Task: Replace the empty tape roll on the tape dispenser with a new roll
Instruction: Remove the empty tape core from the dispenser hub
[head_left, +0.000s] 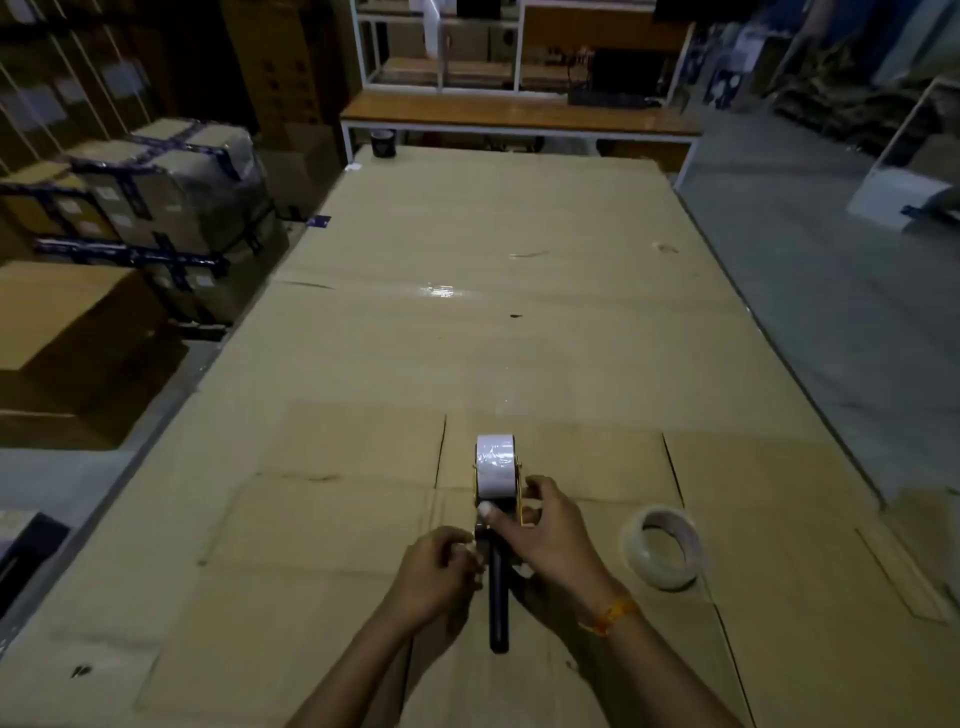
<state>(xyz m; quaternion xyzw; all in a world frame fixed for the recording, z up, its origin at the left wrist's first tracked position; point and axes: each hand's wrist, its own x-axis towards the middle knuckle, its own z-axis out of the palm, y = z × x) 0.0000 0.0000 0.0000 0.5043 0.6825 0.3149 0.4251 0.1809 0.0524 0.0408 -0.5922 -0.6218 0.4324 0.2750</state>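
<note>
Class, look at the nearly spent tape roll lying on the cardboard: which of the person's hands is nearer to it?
Right. The right hand grips the dispenser just left of the roll; the left hand is beyond the dispenser.

The room is dim, and a large table (519, 322) covered in flattened cardboard fills the middle. At nine to ten o'clock stand stacked cardboard boxes (156, 208), some wrapped in film and dark tape. At twelve o'clock stands a white-framed wooden workbench (519, 117) with shelves, and grey concrete floor (810, 291) runs along three o'clock.
</note>
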